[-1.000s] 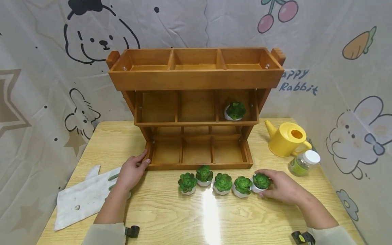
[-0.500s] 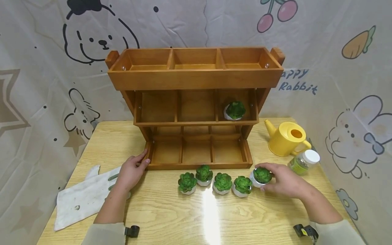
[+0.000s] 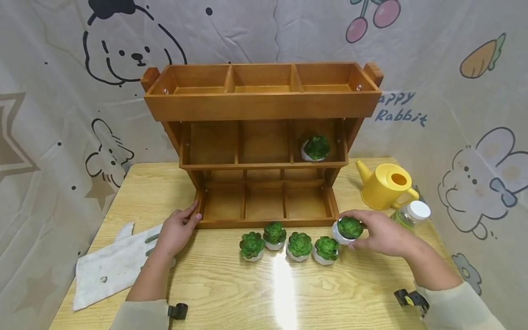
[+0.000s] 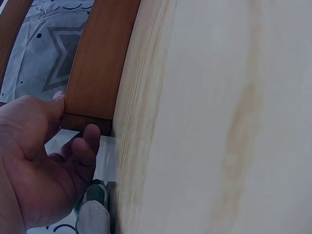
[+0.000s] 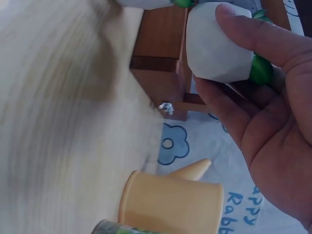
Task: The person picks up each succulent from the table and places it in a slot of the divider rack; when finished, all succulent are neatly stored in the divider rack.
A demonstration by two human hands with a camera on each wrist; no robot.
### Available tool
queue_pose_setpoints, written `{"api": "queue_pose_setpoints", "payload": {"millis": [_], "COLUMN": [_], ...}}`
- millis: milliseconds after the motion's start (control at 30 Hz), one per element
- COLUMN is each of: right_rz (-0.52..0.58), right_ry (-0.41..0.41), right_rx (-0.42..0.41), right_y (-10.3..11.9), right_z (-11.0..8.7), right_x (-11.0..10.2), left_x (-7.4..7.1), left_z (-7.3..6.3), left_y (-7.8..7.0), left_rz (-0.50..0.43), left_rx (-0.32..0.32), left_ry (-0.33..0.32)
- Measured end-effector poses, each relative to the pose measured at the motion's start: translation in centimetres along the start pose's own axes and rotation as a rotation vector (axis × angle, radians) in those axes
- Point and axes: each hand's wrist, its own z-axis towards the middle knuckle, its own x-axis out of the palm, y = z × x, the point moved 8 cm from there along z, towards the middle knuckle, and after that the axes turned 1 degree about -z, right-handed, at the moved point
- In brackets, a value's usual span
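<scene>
My right hand (image 3: 381,233) pinches a small artificial succulent in a white pot (image 3: 349,229), raised off the table near the rack's front right corner. Its faceted pot side and thumb grip show in the right wrist view. With thumb and fingers, my left hand (image 3: 178,234) grips the lower left corner of the three-tier wooden rack (image 3: 264,107); the left wrist view shows the fingers around that corner. Another potted succulent (image 3: 316,148) sits in the middle tier's right compartment. Several more potted succulents (image 3: 299,245) stand in a row before the rack.
At the right of the table stand a yellow watering can (image 3: 385,185) and a white-lidded jar (image 3: 415,211), partly behind my right hand. White gloves (image 3: 109,268) lie at the left, beside my left forearm. A printed cloth (image 3: 255,32) hangs around the table.
My right hand has lifted its succulent from the right end of the row and moved it up toward the rack. The left hand stays on the rack corner.
</scene>
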Motion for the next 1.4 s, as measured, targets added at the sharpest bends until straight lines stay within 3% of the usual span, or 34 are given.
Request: {"api": "queue_pose_setpoints", "payload": {"millis": [967, 1400], "right_rz": [-0.11, -0.108], "right_ry": [0.049, 0.108], "right_rx": [-0.12, -0.11], "right_y": [4.9, 7.2], "right_z": [3.3, 5.5], "right_x": [-3.8, -6.0], "left_x": [0.1, 0.0], "left_z": [0.1, 0.1], "left_y": [-0.1, -0.1], "left_rz": [0.02, 0.027], "left_rx": [0.007, 0.009], "left_ry": [0.002, 0.005]}}
